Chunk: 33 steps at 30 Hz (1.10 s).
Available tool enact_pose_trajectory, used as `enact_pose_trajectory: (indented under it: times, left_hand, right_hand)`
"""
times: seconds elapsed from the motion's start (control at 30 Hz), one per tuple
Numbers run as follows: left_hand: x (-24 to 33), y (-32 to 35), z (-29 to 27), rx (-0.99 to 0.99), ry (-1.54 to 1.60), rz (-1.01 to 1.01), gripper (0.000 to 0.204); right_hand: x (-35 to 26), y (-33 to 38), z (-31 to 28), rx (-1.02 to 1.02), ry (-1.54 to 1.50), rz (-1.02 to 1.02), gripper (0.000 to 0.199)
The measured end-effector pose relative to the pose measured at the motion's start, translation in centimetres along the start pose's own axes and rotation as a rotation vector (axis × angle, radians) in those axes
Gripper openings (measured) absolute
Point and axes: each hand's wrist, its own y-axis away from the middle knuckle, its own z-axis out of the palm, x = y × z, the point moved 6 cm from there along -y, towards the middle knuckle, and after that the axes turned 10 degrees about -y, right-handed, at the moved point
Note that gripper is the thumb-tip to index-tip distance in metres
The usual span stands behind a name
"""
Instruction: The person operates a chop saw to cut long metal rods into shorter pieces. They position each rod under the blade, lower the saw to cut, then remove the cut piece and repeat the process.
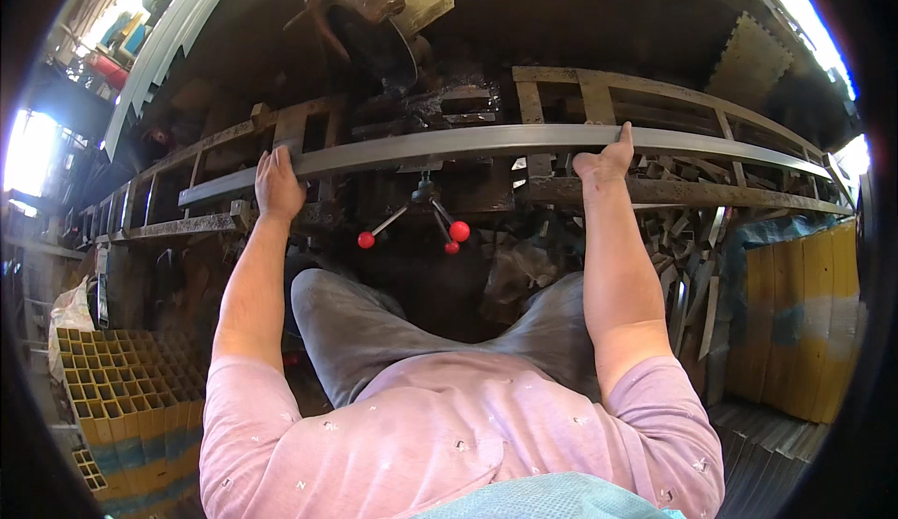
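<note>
Left hand (278,185): palm down, fingers curled over near edge of bar (486,140).
Right hand (605,157): gripped bar, thumb up.
Bar: long, grey, smooth metal, lying across rusty frame (692,194).
Handles (447,231): red balls below bar.

The left hand (279,185) and right hand (605,159) cover parts of the long grey metal bar (449,143), hiding their fingertips behind it. The dark machine (374,28) beyond is too shadowed to identify.

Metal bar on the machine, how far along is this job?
Done: the long grey metal bar lies across the rusty frame. In hand: the left hand and right hand each grip it. Left: the lever with red knobs below is untouched; scrap offcuts lie right.
</note>
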Motion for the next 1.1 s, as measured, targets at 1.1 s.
enact_pose_trajectory:
  times: [1.1]
  left_hand:
    - [-3.4,-10.7,8.8,-0.361,-0.284,-0.103,0.023]
  right_hand:
    - [-2.5,-7.1,3.6,-0.133,1.612,-0.622,0.079]
